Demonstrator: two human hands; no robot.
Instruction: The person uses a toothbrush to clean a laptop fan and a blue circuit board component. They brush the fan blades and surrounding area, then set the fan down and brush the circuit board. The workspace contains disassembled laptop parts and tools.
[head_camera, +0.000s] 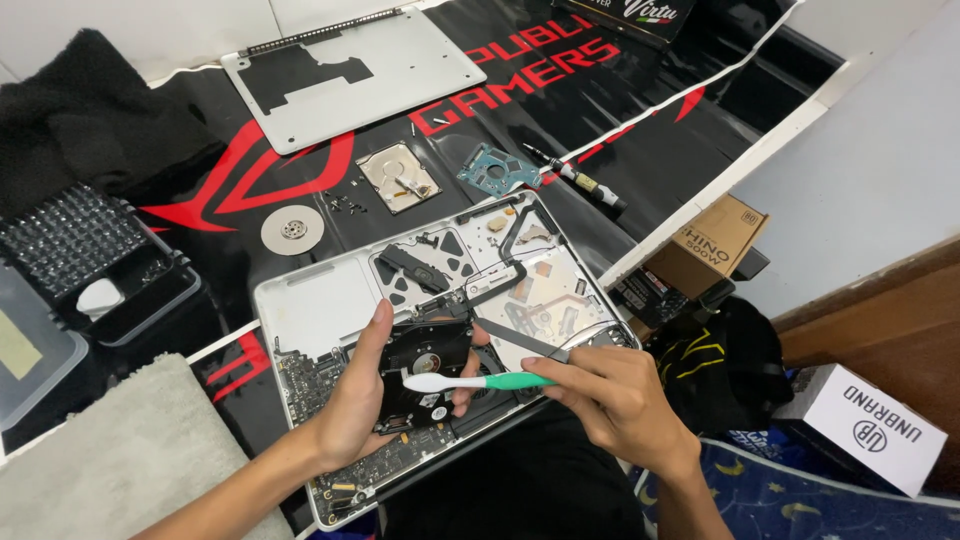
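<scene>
Nearest the lens, two bare forearms, rising from the bottom edge. Left hand (362, 395) wrapped around a black cooling fan (425, 352), thumb up along its left side, fingertips curled over its right edge; grip firm on the fan. Fan lifted just above the opened laptop chassis (322, 300), over the dark circuit board (330, 470) at the near end. Right hand (612, 392) pinched shut on the green handle of a toothbrush (470, 381), white head pointed left and pressed against the fan's lower face. Also clamped in that same hand: a slim grey metal tool (520, 340), slanting up and left beside the fan.

Beyond the fan, inside the silver chassis, black ribbon cables and bare bays. Past the chassis on the black and red mat (600, 130): a shiny disk platter (291, 229), a scatter of small screws (345, 203), an open hard drive body (398, 177), a small teal circuit board (492, 169), a screwdriver (580, 185). Farther back, the laptop's grey bottom cover (355, 72), lying flat. At the left, a black tray of screwdriver bits (70, 240) and a dark cloth (90, 110); at lower left, a pale towel (110, 460). At the right, off the mat, a brown cardboard box (715, 245) and a white box (865, 425).
</scene>
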